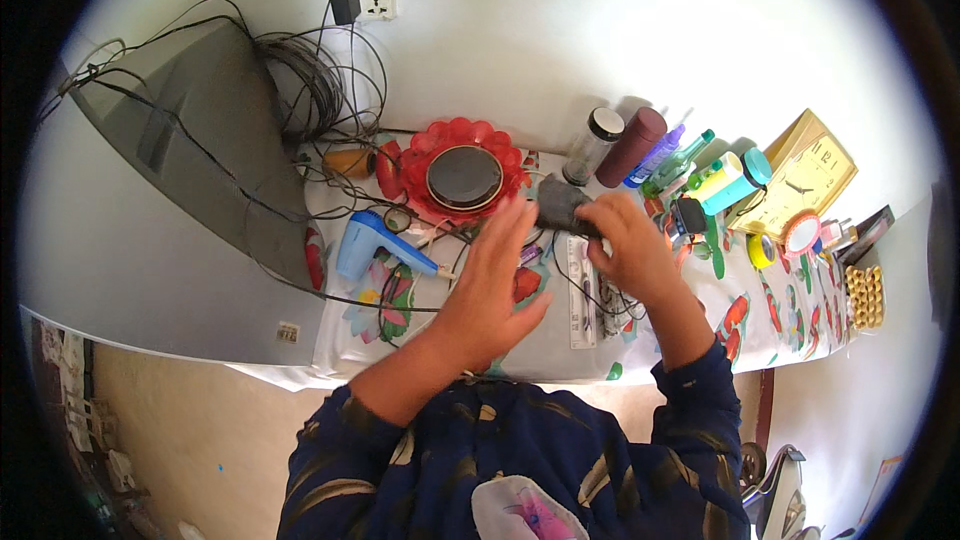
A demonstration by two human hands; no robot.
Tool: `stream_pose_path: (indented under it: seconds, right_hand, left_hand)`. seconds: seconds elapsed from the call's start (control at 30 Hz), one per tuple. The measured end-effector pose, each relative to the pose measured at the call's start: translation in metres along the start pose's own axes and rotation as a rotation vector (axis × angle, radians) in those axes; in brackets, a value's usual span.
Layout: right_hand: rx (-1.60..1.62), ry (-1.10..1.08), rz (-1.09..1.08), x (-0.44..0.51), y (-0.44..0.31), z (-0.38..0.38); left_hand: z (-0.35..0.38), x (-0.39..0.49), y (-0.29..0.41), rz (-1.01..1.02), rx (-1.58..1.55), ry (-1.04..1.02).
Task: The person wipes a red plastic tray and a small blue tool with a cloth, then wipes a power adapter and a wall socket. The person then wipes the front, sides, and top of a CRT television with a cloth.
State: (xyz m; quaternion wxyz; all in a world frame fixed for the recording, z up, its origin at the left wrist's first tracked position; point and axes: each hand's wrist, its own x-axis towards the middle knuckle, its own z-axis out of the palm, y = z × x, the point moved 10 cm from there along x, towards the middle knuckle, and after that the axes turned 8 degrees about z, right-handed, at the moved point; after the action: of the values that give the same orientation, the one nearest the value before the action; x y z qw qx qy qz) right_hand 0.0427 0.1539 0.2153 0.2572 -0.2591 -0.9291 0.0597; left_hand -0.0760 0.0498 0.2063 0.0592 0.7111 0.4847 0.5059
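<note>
Between the thumb and fingers of my right hand [630, 244] is a dark grey cloth [561, 204], bunched up above the tabletop. My left hand [491, 289] hovers flat over the table with its thumb spread away and nothing in it. Just beyond its fingertips sits a red scalloped dish [427, 146] with a round, dark, gold-rimmed lid or disc [465, 176] in its middle. To the left of that hand lies a blue hair dryer [375, 247]. Below my right hand is a packaged toothbrush [583, 292] beside a thin black cable.
A large grey CRT television [202, 240] fills the left, draped with black cables [307, 75]. Bottles and a maroon tumbler [632, 146] stand along the wall. Farther right are a gold clock [802, 172], yellow tape [761, 250] and a small mirror [802, 232]. A floral tablecloth [637, 364] hangs over the front edge.
</note>
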Motion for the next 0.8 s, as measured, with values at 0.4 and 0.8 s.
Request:
stream_pose_path:
  seconds: [0.4, 0.8]
  right_hand:
    - [0.531, -0.294, 0.298, -0.01, -0.031, 0.018]
    - [-0.035, -0.196, -0.366, -0.013, -0.088, 0.034]
  left_hand:
    - [0.027, 0.024, 0.002, 0.156, 0.345, -0.436]
    - [0.016, -0.035, -0.054, -0.562, -0.482, -0.343]
